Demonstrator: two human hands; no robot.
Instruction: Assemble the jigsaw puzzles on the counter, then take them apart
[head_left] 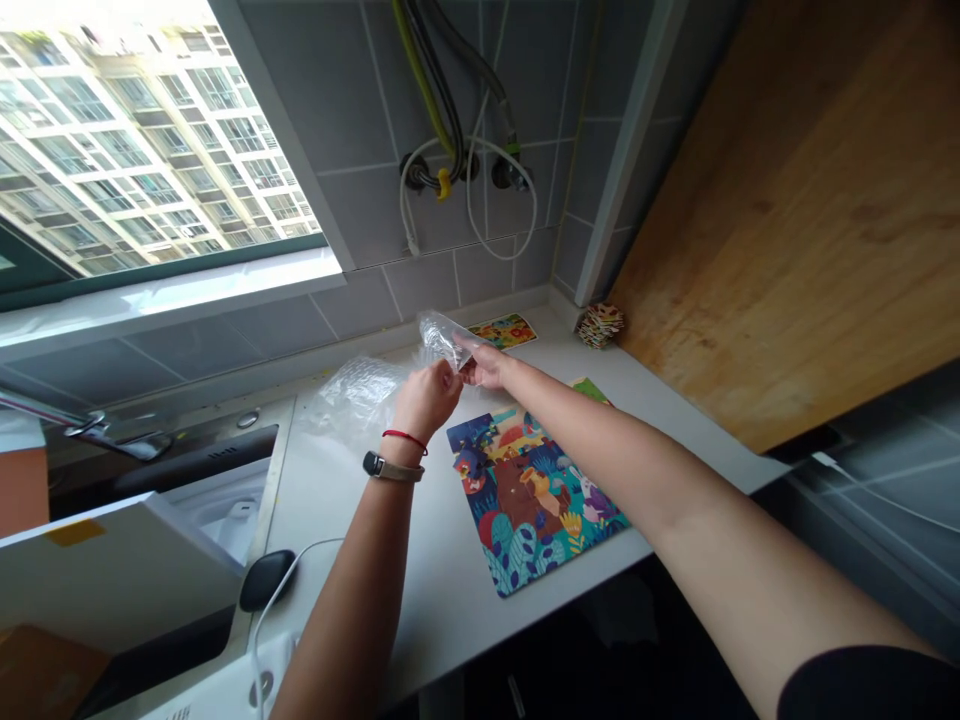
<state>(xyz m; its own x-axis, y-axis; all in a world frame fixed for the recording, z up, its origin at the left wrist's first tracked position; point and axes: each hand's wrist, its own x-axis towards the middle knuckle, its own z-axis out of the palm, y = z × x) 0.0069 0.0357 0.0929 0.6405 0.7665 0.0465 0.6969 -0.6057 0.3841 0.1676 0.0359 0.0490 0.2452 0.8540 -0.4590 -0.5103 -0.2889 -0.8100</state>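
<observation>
Both hands meet over the back of the white counter. My left hand (430, 395), with a watch and a red string at the wrist, is closed on clear plastic wrap (442, 335). Beside it, my right hand (484, 367) has its fingers closed on the same wrap, which rises in a crumpled fold above the hands. More crumpled clear plastic (356, 395) lies left of my left hand. Below the hands a colourful illustrated board (517, 500) lies flat, partly hidden by my right forearm. A small picture card (506, 330) lies behind my right hand.
A stack of cardboard pieces (600, 325) stands in the back corner by a wooden panel (810, 220). At left are a sink with a faucet (142, 445), a white box (120, 570), and a black rounded object (268, 580) by a white cable. Hoses hang on the tiled wall.
</observation>
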